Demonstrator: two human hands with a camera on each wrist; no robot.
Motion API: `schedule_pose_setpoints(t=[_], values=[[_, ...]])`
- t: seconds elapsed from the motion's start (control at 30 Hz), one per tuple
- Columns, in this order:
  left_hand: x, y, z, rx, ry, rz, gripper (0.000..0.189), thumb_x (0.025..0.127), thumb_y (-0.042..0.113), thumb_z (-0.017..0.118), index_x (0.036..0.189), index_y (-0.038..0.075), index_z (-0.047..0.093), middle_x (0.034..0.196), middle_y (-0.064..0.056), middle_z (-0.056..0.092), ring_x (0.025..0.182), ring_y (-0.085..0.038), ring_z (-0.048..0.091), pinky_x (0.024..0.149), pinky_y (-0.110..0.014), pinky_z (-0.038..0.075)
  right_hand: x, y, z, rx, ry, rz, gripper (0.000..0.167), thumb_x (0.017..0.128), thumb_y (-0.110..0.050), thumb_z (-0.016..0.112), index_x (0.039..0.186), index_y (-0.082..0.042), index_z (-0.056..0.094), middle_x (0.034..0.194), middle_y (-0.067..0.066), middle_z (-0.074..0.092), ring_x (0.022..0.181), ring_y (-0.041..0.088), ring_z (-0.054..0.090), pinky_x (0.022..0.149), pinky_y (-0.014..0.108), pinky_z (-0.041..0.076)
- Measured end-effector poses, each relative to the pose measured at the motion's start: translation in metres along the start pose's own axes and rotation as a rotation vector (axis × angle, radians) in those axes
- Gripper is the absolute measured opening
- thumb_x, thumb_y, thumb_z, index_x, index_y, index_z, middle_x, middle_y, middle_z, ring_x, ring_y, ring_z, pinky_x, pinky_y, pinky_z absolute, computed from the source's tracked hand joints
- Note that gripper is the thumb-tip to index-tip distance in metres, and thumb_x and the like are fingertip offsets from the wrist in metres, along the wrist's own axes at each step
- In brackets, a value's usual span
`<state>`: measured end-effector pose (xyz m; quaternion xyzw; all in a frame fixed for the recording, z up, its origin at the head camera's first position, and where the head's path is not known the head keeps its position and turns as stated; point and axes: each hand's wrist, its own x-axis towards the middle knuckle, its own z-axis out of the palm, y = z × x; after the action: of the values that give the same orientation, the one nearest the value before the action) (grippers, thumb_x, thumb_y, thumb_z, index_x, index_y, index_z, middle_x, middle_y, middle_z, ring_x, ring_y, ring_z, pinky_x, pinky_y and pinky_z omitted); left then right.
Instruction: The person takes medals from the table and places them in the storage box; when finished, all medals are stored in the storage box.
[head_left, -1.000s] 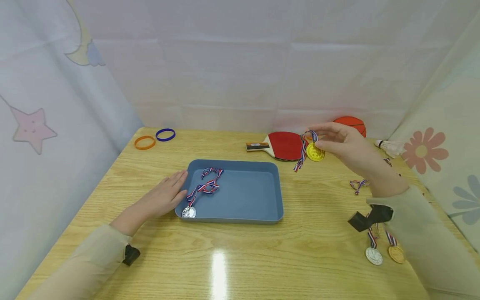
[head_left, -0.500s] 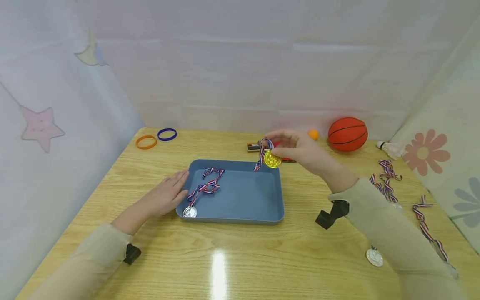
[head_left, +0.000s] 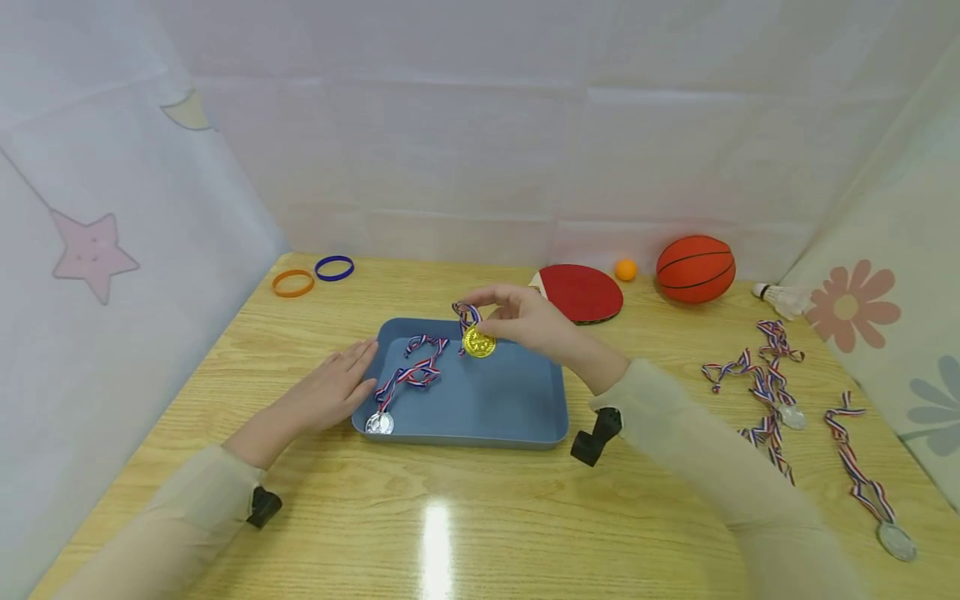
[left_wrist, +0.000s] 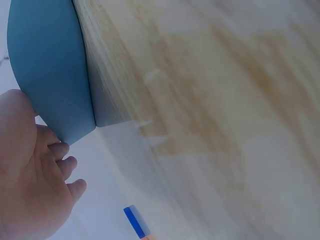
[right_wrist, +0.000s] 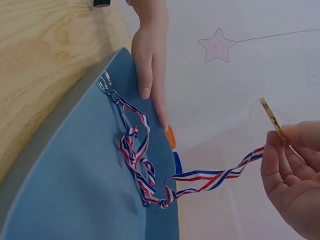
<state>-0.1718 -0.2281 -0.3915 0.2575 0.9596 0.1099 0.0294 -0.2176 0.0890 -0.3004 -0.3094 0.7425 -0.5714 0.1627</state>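
No legible text, numbers or brands in any of my three views. Gold medal [head_left: 479, 342] I'm pinching, mid-frame in head view: raised design on the face, too small to make out; edge-on at right of the right wrist view. Silver medal [head_left: 379, 423], lower left of centre in head view: relief marks, can't resolve them. Second silver medal [head_left: 896, 542], lower right: same. Pale outlines on the backdrop [right_wrist: 225, 90], right edge of right wrist view: can't tell if lettering.
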Motion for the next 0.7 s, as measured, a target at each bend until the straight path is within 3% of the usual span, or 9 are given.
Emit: schedule_pose_setpoints(t=[0.37,0.57,0.7], values=[[0.001,-0.002,0.004,0.008,-0.005,-0.002,0.058,0.100,0.026,0.036,0.143,-0.008,0.018,0.148,-0.023,0.017,0.135,-0.037,0.015,0.106,-0.054,0.015,0.021,0.027,0.047,-0.031,-0.056,0.063,0.041,0.088,-0.003,0.059,0.129,-0.007,0.054,0.128,0.009,0.051,0.075,0.020,0.058,0.067,0.029,0.049],[0.001,-0.003,0.005,0.008,0.000,0.002,0.058,0.100,0.027,0.035,0.143,-0.008,0.017,0.148,-0.023,0.017,0.135,-0.037,0.015,0.106,-0.054,0.016,0.024,0.044,0.071,-0.080,-0.096,0.087,0.042,0.086,0.001,0.061,0.127,-0.004,0.055,0.117,0.011,0.057,0.058,0.019,0.048,0.050,0.022,0.038],[0.001,-0.003,0.005,0.008,-0.006,0.001,0.058,0.100,0.027,0.034,0.143,-0.008,0.017,0.148,-0.022,0.017,0.135,-0.037,0.015,0.106,-0.054,0.015,0.023,0.055,0.086,-0.107,-0.117,0.110,0.042,0.085,0.003,0.061,0.127,-0.003,0.055,0.119,0.012,0.057,0.057,0.011,0.052,0.050,0.020,0.041]])
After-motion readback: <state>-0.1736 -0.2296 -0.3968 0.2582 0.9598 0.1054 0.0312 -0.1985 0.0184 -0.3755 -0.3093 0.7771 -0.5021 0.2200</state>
